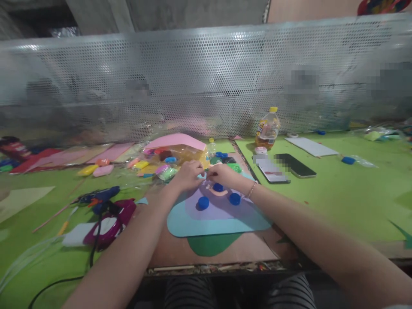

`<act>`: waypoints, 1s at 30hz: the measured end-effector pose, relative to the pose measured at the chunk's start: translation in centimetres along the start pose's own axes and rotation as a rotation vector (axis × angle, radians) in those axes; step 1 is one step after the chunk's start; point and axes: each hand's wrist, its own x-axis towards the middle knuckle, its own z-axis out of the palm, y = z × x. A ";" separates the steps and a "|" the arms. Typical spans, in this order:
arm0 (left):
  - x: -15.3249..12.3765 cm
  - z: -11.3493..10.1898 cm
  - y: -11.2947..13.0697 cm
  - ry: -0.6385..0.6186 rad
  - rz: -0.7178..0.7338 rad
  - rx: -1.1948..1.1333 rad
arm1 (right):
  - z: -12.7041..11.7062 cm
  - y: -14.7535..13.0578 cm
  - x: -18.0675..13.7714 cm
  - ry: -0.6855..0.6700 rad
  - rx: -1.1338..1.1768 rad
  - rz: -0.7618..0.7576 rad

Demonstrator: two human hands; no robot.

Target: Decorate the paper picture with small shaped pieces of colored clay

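My left hand point(188, 175) and my right hand point(222, 173) meet fingertip to fingertip at the far edge of a layered craft piece. Both are pinched on something small between them that I cannot make out. The piece is a light blue foam sheet point(206, 222) with a lilac shape point(215, 206) on it and a green shape point(210, 243) under its near edge. Three blue bottle caps point(234, 198) lie on the lilac shape, one just below my right fingers. A bracelet circles my right wrist.
Glue guns point(99, 196) with black cords lie at the left. Bags of coloured clay point(161, 165) and pink foam point(175, 140) sit beyond my hands. At the right are a bottle point(268, 128), a phone point(295, 165), a booklet point(272, 171). A perforated metal screen point(206, 81) backs the table.
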 end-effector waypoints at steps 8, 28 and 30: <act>-0.1 0.2 0.0 0.021 -0.004 -0.012 | 1.0 1.4 -0.3 -0.026 -0.061 -0.078; 0.0 0.7 -0.1 0.037 0.015 0.044 | 1.1 0.8 -0.6 -0.176 -0.479 -0.242; 0.0 0.7 -0.1 0.040 0.018 0.038 | 1.1 0.7 -0.7 -0.182 -0.498 -0.245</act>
